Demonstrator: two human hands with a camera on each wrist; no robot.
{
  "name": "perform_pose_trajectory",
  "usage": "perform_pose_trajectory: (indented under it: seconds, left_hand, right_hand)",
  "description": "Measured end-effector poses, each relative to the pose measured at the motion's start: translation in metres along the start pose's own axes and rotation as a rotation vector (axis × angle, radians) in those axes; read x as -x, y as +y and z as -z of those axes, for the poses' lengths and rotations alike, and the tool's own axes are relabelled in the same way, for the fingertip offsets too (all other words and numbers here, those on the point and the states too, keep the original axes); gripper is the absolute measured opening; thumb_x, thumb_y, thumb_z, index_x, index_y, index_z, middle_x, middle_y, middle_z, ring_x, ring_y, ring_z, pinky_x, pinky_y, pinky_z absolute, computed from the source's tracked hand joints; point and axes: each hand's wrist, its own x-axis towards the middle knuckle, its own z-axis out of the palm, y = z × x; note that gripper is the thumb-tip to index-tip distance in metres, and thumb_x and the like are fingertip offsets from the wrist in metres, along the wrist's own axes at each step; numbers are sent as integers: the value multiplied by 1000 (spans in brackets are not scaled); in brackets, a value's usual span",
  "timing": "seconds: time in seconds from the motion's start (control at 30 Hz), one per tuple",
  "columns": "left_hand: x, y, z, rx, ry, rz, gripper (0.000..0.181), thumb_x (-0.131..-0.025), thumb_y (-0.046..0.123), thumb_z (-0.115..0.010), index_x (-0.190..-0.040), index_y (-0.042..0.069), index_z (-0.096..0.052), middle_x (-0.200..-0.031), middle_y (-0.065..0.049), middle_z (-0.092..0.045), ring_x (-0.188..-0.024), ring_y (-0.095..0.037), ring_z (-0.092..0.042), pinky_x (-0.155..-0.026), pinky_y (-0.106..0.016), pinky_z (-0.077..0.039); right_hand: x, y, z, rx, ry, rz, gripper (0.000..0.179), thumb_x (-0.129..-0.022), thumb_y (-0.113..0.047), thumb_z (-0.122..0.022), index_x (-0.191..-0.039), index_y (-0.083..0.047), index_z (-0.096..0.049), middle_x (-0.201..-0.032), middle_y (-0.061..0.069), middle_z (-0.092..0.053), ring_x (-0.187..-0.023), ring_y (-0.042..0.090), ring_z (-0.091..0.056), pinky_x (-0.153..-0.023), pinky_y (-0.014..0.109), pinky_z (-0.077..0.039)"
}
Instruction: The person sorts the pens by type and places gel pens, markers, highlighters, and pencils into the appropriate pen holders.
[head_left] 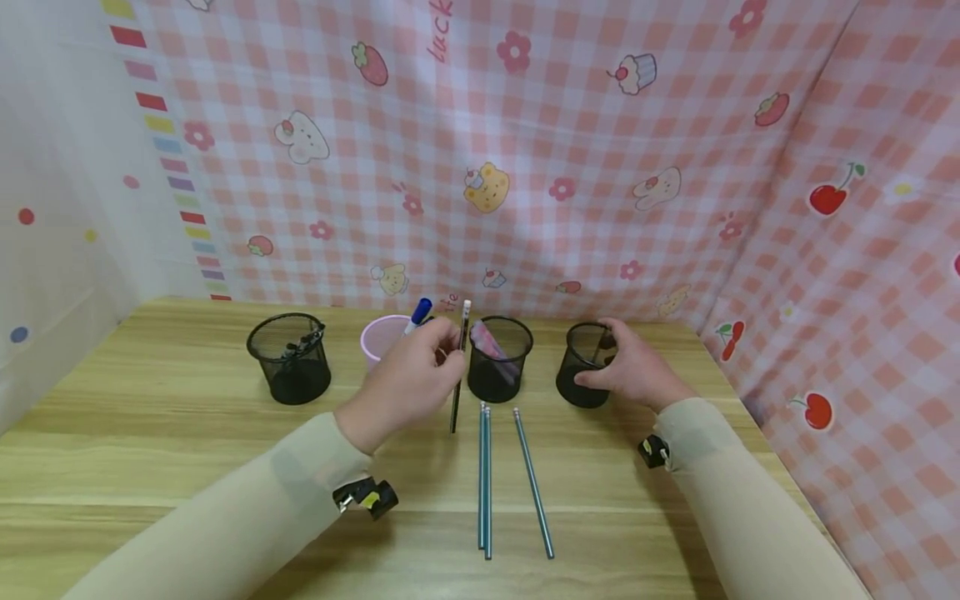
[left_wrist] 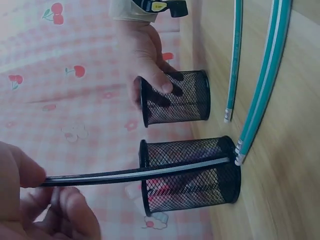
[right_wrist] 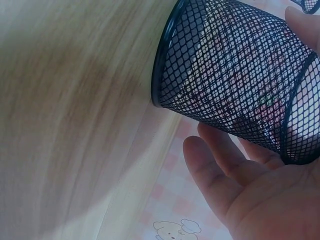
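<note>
My left hand (head_left: 412, 371) pinches a black pencil (head_left: 456, 404) with a white eraser end up, held nearly upright. In the left wrist view the pencil (left_wrist: 125, 175) slants across the middle mesh pen cup. My right hand (head_left: 641, 367) holds the rightmost black mesh pen cup (head_left: 579, 390), thumb on the near side and fingers round the far rim. The right wrist view shows nothing inside the mesh of this cup (right_wrist: 235, 75). Between the hands stands another black mesh pen cup (head_left: 495, 385) containing a pink patterned item (head_left: 487, 340).
Three teal pencils lie on the wooden table, two side by side (head_left: 484, 483) and one apart (head_left: 533, 483). Behind my left hand is a pink cup (head_left: 378, 333) with a blue-capped marker (head_left: 421, 312) above it. At left a black mesh cup (head_left: 296, 387) holds small dark items.
</note>
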Motion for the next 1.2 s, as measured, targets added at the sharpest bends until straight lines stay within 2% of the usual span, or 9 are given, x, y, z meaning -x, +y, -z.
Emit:
perform_pose_trajectory:
  seconds: [0.13,0.2,0.33,0.47,0.63,0.77,0.9,1.07,1.2]
  left_hand:
    - [-4,2,-5,77,42,-67,5,-103,13,-50,-104,10,-54,-90,-6,-54,-73,-19,-51,-62,-29,-45]
    - [-6,4,-7,96,59,-73,4,-103,14,-51,-105,11,-54,-89,-5,-54,-68,-18,-49,-58,-27,-42]
    - [-10,9,-10,128,97,-60,6,-102,16,-55,-106,12,-58,-91,-3,-63,-70,-16,-54,-59,-29,-47]
    - [-17,11,-15,167,134,-48,6,-104,18,-59,-106,14,-62,-100,-3,-70,-82,-16,-66,-68,-35,-57]
    - [-28,11,-23,186,205,-49,11,-104,19,-61,-111,11,-65,-100,-4,-71,-82,-18,-68,-69,-35,-56]
    - [-38,12,-32,214,261,-48,15,-105,20,-61,-113,9,-66,-103,-5,-71,-88,-19,-69,-76,-35,-58]
    - [-46,14,-43,235,274,-55,17,-106,21,-59,-115,9,-68,-108,-6,-72,-94,-20,-69,-86,-36,-59]
    - [-52,18,-57,209,280,-57,18,-107,21,-59,-120,11,-68,-112,-5,-74,-96,-19,-69,-86,-36,-59]
    - [-55,20,-68,200,262,-55,18,-108,22,-58,-121,12,-67,-112,-5,-75,-92,-17,-70,-82,-34,-59]
  right_hand:
    - [2,-2,1,-6,-10,0,110,-83,-42,-88,-166,-15,-21,-160,26,-41,-142,49,-46,-113,65,-42]
    - [3,-3,1,-9,-14,-1,111,-83,-42,-88,-167,-15,-20,-160,26,-41,-142,49,-46,-113,65,-42]
    - [3,-4,2,-14,-17,-10,112,-83,-42,-88,-167,-15,-20,-160,27,-40,-142,50,-46,-112,65,-43]
    - [2,-3,2,-17,-17,-18,113,-83,-41,-89,-167,-16,-19,-162,27,-38,-144,50,-44,-113,66,-42]
    - [2,-3,3,-21,-15,-26,113,-83,-40,-89,-168,-17,-18,-164,26,-36,-146,50,-41,-115,67,-41]
    - [2,-2,3,-18,-17,-28,113,-83,-41,-89,-168,-17,-17,-166,26,-34,-148,51,-39,-115,68,-39]
    - [2,-2,3,-14,-16,-27,113,-83,-41,-88,-168,-17,-17,-167,26,-33,-149,51,-38,-116,68,-39]
    - [2,-3,3,-10,-8,-21,111,-83,-40,-88,-167,-16,-19,-166,26,-34,-149,50,-38,-117,67,-38]
    - [2,-3,2,-10,-4,-20,110,-84,-40,-88,-167,-16,-20,-165,26,-36,-147,50,-40,-116,66,-39]
